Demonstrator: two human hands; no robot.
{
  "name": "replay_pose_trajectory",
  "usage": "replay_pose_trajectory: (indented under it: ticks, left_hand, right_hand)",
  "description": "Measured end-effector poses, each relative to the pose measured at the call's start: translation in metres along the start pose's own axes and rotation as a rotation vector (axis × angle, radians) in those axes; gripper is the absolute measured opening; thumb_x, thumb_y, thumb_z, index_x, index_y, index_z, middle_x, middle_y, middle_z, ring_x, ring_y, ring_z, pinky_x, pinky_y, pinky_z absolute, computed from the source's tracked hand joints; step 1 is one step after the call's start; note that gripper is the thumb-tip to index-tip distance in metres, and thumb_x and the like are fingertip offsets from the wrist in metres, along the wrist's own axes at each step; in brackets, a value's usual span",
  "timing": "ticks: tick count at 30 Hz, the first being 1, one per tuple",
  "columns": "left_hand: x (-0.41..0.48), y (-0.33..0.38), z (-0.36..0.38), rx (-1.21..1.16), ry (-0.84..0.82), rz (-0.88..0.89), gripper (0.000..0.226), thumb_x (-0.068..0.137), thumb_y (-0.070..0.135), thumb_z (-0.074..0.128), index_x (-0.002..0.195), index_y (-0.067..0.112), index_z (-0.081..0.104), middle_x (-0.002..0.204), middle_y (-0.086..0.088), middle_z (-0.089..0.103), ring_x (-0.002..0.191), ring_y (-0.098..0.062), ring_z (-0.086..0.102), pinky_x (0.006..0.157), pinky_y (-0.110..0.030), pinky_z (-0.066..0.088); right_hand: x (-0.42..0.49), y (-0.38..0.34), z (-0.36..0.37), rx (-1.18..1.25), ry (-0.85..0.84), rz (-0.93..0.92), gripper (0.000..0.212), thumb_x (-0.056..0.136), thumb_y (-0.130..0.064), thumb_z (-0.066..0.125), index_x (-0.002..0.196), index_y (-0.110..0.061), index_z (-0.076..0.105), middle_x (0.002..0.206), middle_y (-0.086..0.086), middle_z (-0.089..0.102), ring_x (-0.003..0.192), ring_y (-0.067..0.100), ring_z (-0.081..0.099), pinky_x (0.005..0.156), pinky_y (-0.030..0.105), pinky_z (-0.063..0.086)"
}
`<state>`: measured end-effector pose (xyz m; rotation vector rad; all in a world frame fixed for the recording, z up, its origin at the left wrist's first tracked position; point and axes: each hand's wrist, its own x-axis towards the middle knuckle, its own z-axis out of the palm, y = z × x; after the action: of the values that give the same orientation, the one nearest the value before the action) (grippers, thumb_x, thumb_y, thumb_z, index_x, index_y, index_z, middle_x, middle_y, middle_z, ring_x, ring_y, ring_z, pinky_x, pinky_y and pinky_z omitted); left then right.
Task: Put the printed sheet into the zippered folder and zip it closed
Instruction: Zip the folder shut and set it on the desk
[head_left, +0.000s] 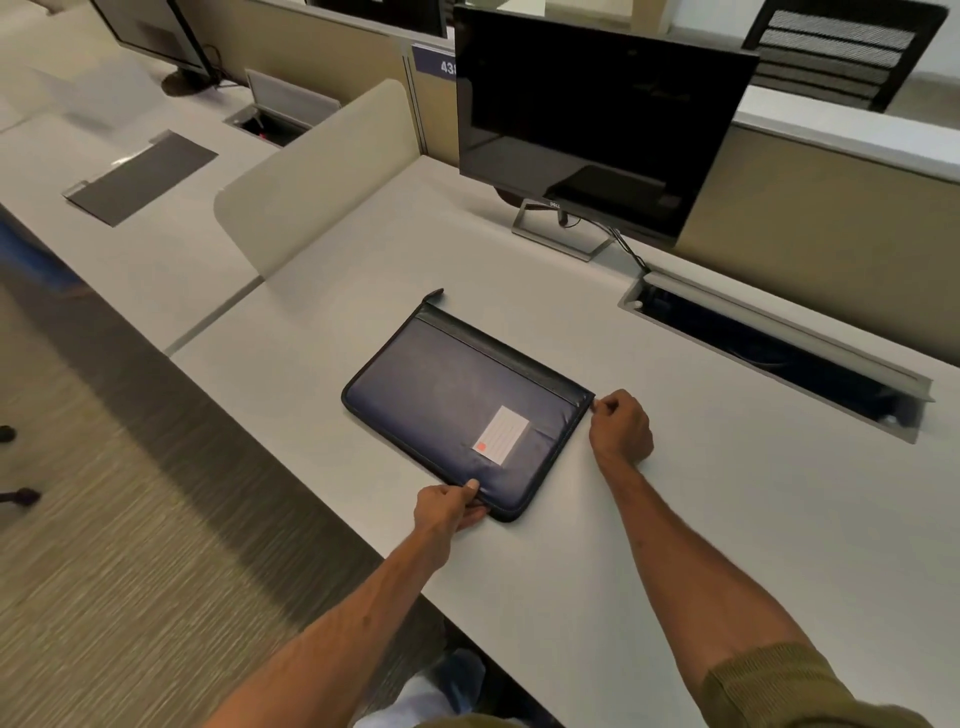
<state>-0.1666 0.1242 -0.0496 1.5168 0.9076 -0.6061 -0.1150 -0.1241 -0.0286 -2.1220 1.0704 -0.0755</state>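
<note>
A dark blue zippered folder (447, 400) with black edging lies flat on the white desk (701, 519), a white label card (501, 435) on its near right part. My left hand (449, 506) pinches the folder's near corner edge, thumb on top. My right hand (621, 426) is closed at the folder's right far corner, fingers pinched at the zip end; the zip pull itself is hidden by the fingers. A short zip tail (435, 295) sticks out at the far left corner. No printed sheet shows.
A black monitor (597, 119) on a silver stand (558, 228) is behind the folder. An open cable tray (774, 358) runs along the desk's back right. A beige divider (322, 176) stands to the left; a dark sheet (140, 176) lies on the neighbouring desk.
</note>
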Motion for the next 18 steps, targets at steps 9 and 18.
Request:
replay_pose_trajectory:
  ticks: [9, 18]
  left_hand:
    - [-0.011, -0.001, 0.016, -0.038, -0.126, -0.052, 0.027, 0.099, 0.008, 0.077, 0.119, -0.008, 0.073, 0.111, -0.025, 0.081, 0.102, -0.037, 0.082, 0.099, -0.043, 0.066]
    - [-0.058, 0.024, 0.113, 0.423, -0.591, 0.043, 0.025, 0.104, 0.024, 0.067, 0.123, 0.012, 0.079, 0.118, -0.007, 0.083, 0.11, -0.029, 0.081, 0.1, -0.041, 0.066]
  right_hand:
    - [-0.017, 0.008, -0.016, 0.092, -0.057, 0.163, 0.043, 0.105, -0.032, 0.059, 0.146, -0.018, 0.051, 0.136, 0.009, 0.07, 0.127, 0.036, 0.066, 0.107, 0.044, 0.051]
    - [-0.056, 0.067, -0.048, 0.045, 0.145, 0.224, 0.028, 0.105, -0.027, 0.059, 0.131, -0.018, 0.062, 0.131, 0.007, 0.072, 0.118, 0.034, 0.07, 0.095, 0.04, 0.054]
